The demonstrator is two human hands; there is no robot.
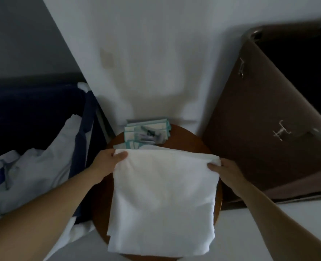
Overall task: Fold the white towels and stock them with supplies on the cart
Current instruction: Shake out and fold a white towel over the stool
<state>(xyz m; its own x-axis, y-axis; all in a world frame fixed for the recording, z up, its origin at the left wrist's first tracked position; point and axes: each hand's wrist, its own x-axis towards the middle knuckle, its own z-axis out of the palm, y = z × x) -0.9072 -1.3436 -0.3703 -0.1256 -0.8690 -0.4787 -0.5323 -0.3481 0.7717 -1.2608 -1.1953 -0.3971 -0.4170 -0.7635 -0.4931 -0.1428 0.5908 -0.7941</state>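
Both hands, the left hand [109, 160] and right hand [224, 171], are pinching the towel's [163, 200] far corners, its cloth hiding most of the tabletop [186, 137] and blurred packets [146, 134].

1 wide-angle camera sat on my head, facing forward and steeply down, close above my left hand [108, 160], my right hand [225, 172] and the round table [190, 141].

Most of round table [190, 141] under white towel [163, 194]; print on packets [146, 131] illegible.
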